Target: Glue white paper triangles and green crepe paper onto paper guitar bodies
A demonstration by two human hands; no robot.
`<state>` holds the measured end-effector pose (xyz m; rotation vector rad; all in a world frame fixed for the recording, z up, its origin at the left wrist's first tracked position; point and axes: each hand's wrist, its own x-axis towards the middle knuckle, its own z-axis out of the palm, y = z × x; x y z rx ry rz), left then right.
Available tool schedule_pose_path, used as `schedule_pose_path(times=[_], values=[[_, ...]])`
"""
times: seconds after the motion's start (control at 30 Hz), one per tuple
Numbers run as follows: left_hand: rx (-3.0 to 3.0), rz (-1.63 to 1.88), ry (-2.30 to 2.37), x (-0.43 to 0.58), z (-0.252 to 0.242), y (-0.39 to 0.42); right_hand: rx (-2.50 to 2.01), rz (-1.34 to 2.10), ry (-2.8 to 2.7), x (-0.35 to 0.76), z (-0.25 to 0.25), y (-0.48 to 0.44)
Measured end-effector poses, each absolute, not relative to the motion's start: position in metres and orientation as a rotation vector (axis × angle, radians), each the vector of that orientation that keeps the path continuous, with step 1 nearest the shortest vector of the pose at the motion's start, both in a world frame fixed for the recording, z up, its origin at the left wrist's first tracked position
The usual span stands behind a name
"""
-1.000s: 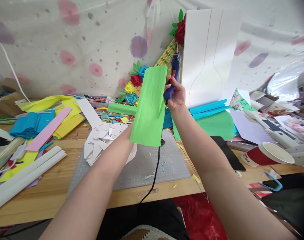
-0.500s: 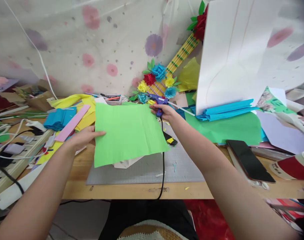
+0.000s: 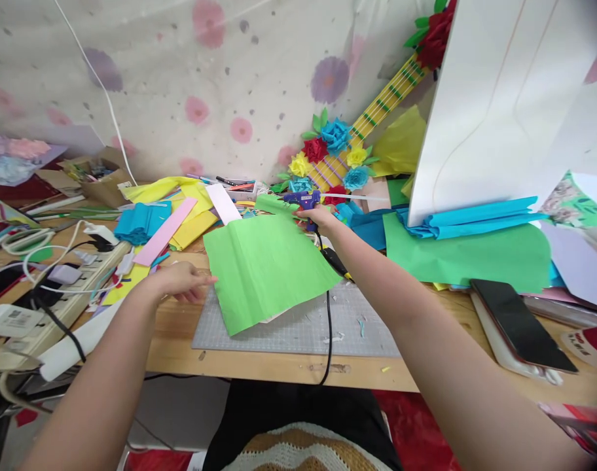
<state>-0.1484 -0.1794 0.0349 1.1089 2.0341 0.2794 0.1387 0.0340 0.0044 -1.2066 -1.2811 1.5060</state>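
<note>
A light green sheet of paper [image 3: 273,268] lies slightly bent over the grey cutting mat [image 3: 298,337], covering something white whose edge peeks out below. Just off the sheet's left edge is my left hand [image 3: 183,281], fingers loosely stretched; whether a fingertip touches the paper I cannot tell. My right hand [image 3: 318,217] grips a purple glue gun [image 3: 298,198] beyond the sheet's far right corner, a white glue stick [image 3: 352,196] poking out of its back. The gun's black cord [image 3: 328,340] hangs down over the mat and the table's front edge.
A paper-flower guitar [image 3: 347,160] leans on the wall beside a large white board [image 3: 465,131]. At left lie a power strip [image 3: 87,291] with tangled cables and crepe paper strips. At right are a phone [image 3: 519,324], green paper [image 3: 465,252] and a red-and-white cup [image 3: 590,347].
My left hand has let go of the green sheet, which has sunk and tilted over the mat. My right hand keeps the glue gun. The view has turned a little left.
</note>
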Motion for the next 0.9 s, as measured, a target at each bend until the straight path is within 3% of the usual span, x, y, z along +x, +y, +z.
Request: schedule_pose_path(times=[0.1, 0.17, 0.27, 0.4, 0.9], values=[[1.507, 0.592, 2.421, -0.140, 0.042, -0.164, -1.175, 1.473, -1.286, 0.155, 0.017, 0.028], [2.028, 0.717, 2.261, -0.118, 0.039, -0.151, -1.148, 1.463, -1.296, 0.166, 0.024, 0.021], [2.481, 0.480, 1.866, -0.074, 0.020, -0.136, -1.136, 1.495, -1.284, 0.182, 0.027, 0.007], [2.486, 0.202, 1.868, -0.037, -0.006, -0.138, -1.151, 1.504, -1.276, 0.205, 0.018, -0.013], [2.537, 0.283, 2.112, -0.032, -0.027, -0.157, -1.028, 1.520, -1.323, 0.221, -0.019, -0.047]])
